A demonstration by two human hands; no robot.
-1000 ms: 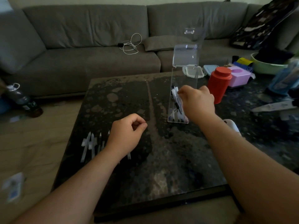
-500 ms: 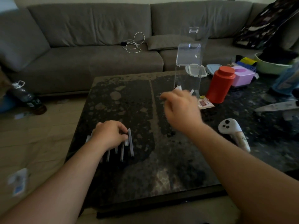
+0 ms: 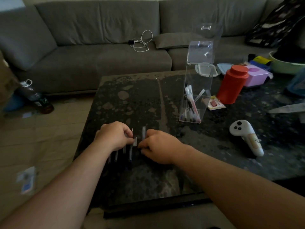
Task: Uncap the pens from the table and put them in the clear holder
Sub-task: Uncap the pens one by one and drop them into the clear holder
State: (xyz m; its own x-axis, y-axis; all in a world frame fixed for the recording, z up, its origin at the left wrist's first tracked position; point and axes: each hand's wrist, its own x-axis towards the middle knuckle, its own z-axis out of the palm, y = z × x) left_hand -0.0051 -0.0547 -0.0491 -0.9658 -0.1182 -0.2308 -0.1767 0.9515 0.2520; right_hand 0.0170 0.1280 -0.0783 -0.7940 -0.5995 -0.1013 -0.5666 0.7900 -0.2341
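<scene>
Since 1 second ago the right hand [image 3: 158, 146] is no longer reaching into the holder [image 3: 196, 90]; it is now sitting low on the dark surface [image 3: 132, 100], just beside the left hand [image 3: 115, 136], which has also dropped onto the row of pens [image 3: 123, 152]. Both hands are meeting over that row near the front left of the surface. The left grip is narrow, its fingers curling onto a pen at the row's right end, the white tip poking up past the knuckles. The right grip is also narrow and curled, its fingertips touching the same cluster, though blur is hiding exactly which pen it is pinching. Another pale pen [image 3: 144, 133] is lying just beyond the right hand's knuckles. The holder is standing upright, well apart at the back right, its lid tilted open, with several pens leaning inside. A red canister [image 3: 231, 85] is standing just right of it, and a white controller [image 3: 245, 136] is lying nearer on the right.
</scene>
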